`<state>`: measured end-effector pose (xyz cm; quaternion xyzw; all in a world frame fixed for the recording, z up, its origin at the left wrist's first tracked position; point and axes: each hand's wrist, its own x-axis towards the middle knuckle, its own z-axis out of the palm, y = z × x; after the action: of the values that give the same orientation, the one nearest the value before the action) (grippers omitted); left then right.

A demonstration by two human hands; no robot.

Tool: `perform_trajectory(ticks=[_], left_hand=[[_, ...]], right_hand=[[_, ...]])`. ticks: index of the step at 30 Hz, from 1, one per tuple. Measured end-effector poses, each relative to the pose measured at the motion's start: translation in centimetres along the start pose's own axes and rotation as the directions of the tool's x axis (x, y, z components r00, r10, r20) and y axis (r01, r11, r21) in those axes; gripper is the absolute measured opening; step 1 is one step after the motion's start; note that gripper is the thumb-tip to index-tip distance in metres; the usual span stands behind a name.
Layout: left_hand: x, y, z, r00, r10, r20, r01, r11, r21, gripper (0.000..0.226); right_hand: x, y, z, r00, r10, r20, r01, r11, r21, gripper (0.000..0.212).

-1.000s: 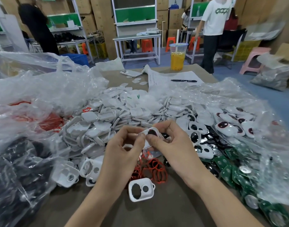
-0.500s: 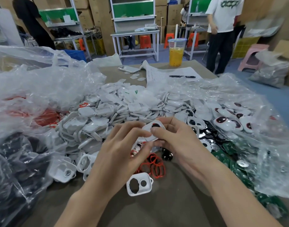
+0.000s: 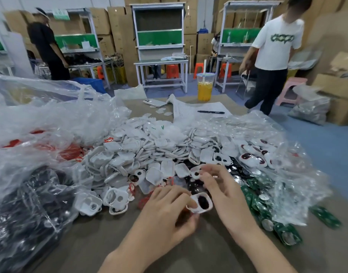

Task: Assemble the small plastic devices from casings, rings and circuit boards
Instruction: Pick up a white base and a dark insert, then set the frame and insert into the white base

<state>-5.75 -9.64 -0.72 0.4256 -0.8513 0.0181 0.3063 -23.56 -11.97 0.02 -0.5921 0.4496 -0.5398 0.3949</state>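
Pinching a white casing (image 3: 201,203) at lower centre is the left hand (image 3: 165,211); the right hand (image 3: 226,194) hovers beside it, fingers loosely spread.

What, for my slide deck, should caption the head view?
Left hand pinches a white casing; right hand hovers by the casing pile.

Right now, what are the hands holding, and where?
The left hand pinches a white casing by its left edge. Whether the right hand holds anything is too blurred to tell.
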Motion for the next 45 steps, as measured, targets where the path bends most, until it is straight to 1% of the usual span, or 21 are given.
perform_trajectory(ticks=[2,3,5,7,10,15,18,19,21,23,24,26,28,31,33,36,37,38,40,43,45], left_hand=[[-0.4,0.5,0.2,0.997,0.029,0.066,-0.032,0.999,0.034,0.015],[-0.5,0.6,0.2,0.996,0.022,0.084,-0.025,0.999,0.034,0.017],[-0.4,0.7,-0.1,0.995,-0.038,0.089,0.036,0.999,0.021,0.026],[-0.2,0.5,-0.3,0.991,-0.115,0.062,0.114,0.993,0.028,0.031],[-0.1,-0.4,0.0,0.978,-0.201,0.048,0.197,0.977,0.077,0.024],[0.4,-1.5,0.2,0.93,-0.366,-0.029,0.362,0.901,0.241,0.022],[1.4,-2.2,0.0,0.929,-0.344,-0.133,0.369,0.888,0.275,0.018],[1.9,-2.3,0.0,0.93,-0.338,-0.144,0.366,0.888,0.279,0.016],[2.8,-2.8,0.0,0.941,-0.326,-0.095,0.339,0.888,0.31,0.013],[3.7,-3.3,-0.2,0.94,-0.34,0.038,0.303,0.879,0.368,0.025],[4.2,-3.6,-0.4,0.928,-0.358,0.105,0.292,0.872,0.393,0.032],[5.0,-4.5,-0.6,0.908,-0.381,0.176,0.286,0.869,0.404,0.041],[5.4,-4.9,-0.5,0.912,-0.368,0.181,0.289,0.89,0.353,0.037],[5.2,-5.1,-0.2,0.926,-0.348,0.149,0.307,0.921,0.239,0.024],[4.7,-5.3,0.0,0.926,-0.346,0.152,0.314,0.928,0.201,0.018],[4.3,-5.2,0.1,0.931,-0.344,0.121,0.33,0.936,0.121,0.006],[4.4,-5.1,0.0,0.933,-0.348,0.092,0.343,0.937,0.071,0.005],[4.4,-5.0,-0.1,0.931,-0.361,0.064,0.361,0.933,0.009,0.01],[4.4,-4.6,-0.2,0.917,-0.398,0.03,0.397,0.906,-0.149,0.014],[4.6,-4.2,-0.5,0.873,-0.487,0.027,0.464,0.813,-0.351,0.009],[4.8,-3.8,-0.8,0.859,-0.511,0.028,0.471,0.768,-0.433,0.008]], right_hand=[[-0.3,0.3,-0.3,0.999,-0.008,-0.041,0.007,1.0,-0.024,0.014],[-0.4,0.4,-0.3,0.998,-0.007,-0.06,0.005,0.999,-0.041,0.014],[-0.3,0.5,-0.2,0.996,-0.006,-0.093,0.001,0.998,-0.061,0.014],[-0.1,0.6,-0.2,0.992,-0.017,-0.126,0.01,0.999,-0.053,0.014],[0.3,1.1,-0.4,0.988,-0.026,-0.155,0.015,0.997,-0.073,0.015],[1.6,1.6,-0.6,0.985,-0.041,-0.17,0.017,0.99,-0.138,0.031],[2.4,1.5,-0.7,0.982,-0.101,-0.158,0.063,0.972,-0.227,0.031],[2.7,1.6,-0.7,0.979,-0.133,-0.152,0.09,0.961,-0.261,0.029],[3.2,1.7,-0.8,0.973,-0.195,-0.128,0.145,0.935,-0.323,0.025],[3.8,1.8,-0.8,0.961,-0.264,-0.089,0.21,0.896,-0.391,0.023],[4.1,1.8,-0.7,0.952,-0.298,-0.07,0.241,0.871,-0.428,0.024],[4.8,1.9,-0.5,0.94,-0.338,-0.041,0.279,0.834,-0.475,0.023],[5.3,2.0,-0.3,0.938,-0.347,-0.02,0.293,0.821,-0.489,0.022],[5.6,2.0,-0.2,0.936,-0.352,0.002,0.304,0.805,-0.51,0.022],[5.5,2.0,-0.2,0.937,-0.35,0.009,0.305,0.804,-0.51,0.022],[5.5,1.8,-0.1,0.945,-0.327,0.022,0.299,0.83,-0.471,0.023],[5.4,1.7,0.0,0.95,-0.31,0.03,0.29,0.845,-0.449,0.023],[5.4,1.5,0.0,0.957,-0.288,0.042,0.278,0.862,-0.425,0.023],[5.3,1.2,0.1,0.966,-0.244,0.078,0.256,0.892,-0.372,0.021],[5.2,1.1,0.1,0.974,-0.156,0.166,0.204,0.922,-0.329,0.015],[5.3,1.2,0.2,0.965,-0.112,0.237,0.19,0.922,-0.337,0.024]])
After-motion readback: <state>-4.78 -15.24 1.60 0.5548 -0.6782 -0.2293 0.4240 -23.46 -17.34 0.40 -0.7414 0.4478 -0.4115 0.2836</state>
